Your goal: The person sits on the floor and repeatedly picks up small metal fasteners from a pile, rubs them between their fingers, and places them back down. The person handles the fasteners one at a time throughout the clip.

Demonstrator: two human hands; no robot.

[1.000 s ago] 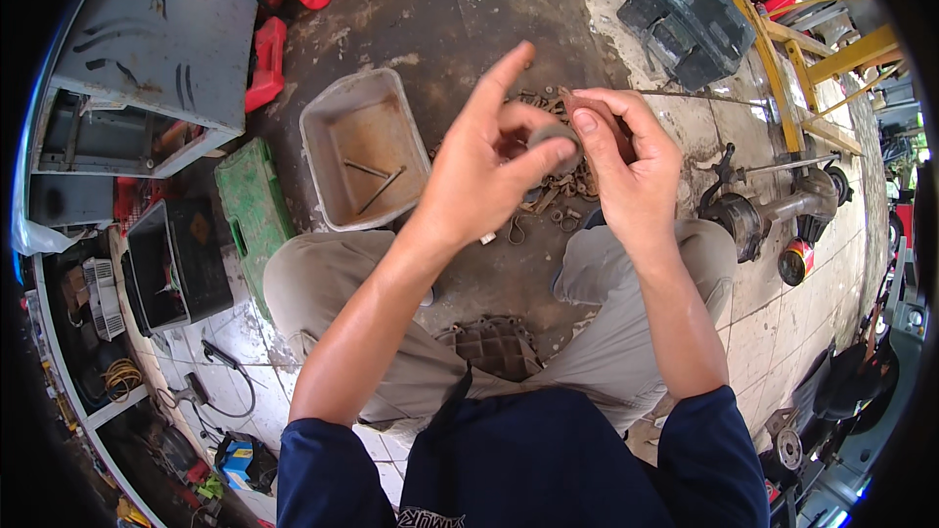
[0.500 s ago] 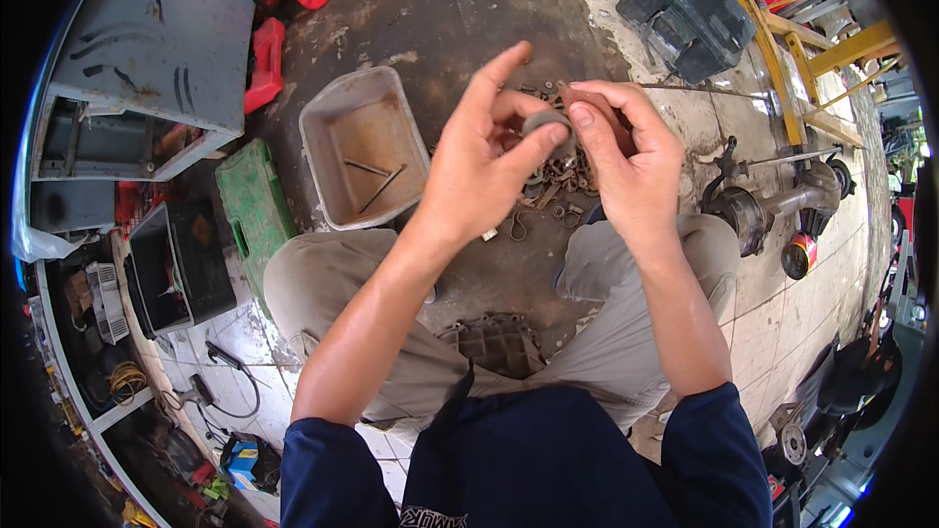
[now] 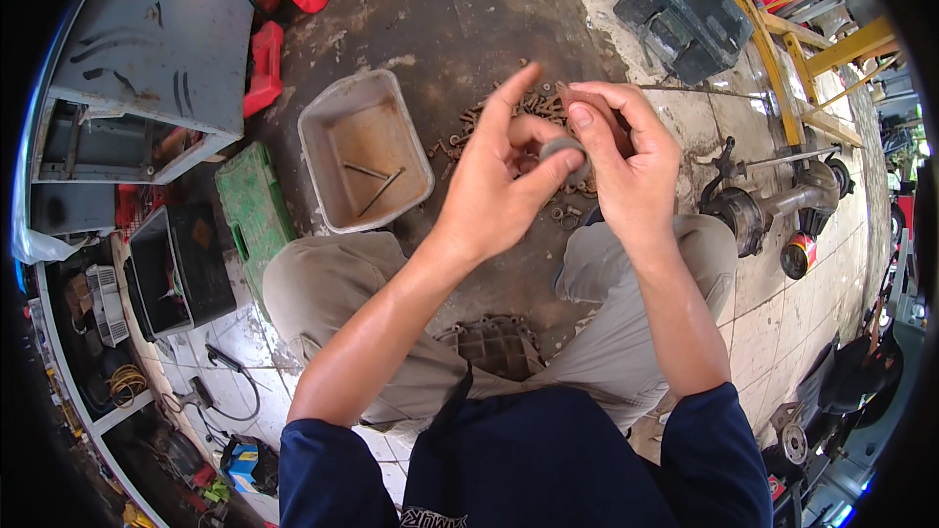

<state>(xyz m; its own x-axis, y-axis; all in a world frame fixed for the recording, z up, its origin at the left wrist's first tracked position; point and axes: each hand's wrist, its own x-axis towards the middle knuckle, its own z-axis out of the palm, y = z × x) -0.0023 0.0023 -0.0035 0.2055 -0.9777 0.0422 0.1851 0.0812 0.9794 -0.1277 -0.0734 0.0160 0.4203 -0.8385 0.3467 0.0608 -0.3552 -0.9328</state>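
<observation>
My left hand (image 3: 509, 166) pinches a grey, round, disc-like metal part (image 3: 561, 148) between thumb and curled fingers, its index finger raised clear. Close by on the right, my right hand (image 3: 634, 171) grips a folded reddish-brown piece that looks like sandpaper (image 3: 612, 119). The thumb presses on it from above. Both hands are nearly together over a pile of rusty bolts, nuts and washers (image 3: 544, 108) on the floor, and they hide part of it. Whether the disc touches the sheet I cannot tell.
Left of the hands stands a grey plastic basin (image 3: 311, 158) with two thin metal rods (image 3: 381, 193). A green case (image 3: 252, 198) lies beyond it. At the back right is a black toolbox (image 3: 685, 18); an axle-like metal part (image 3: 782, 203) lies at the right. A ribbed casting (image 3: 499, 344) sits between my legs.
My left hand has moved slightly right and down with the disc, which now sits lower by the right thumb. My right hand has barely moved.
</observation>
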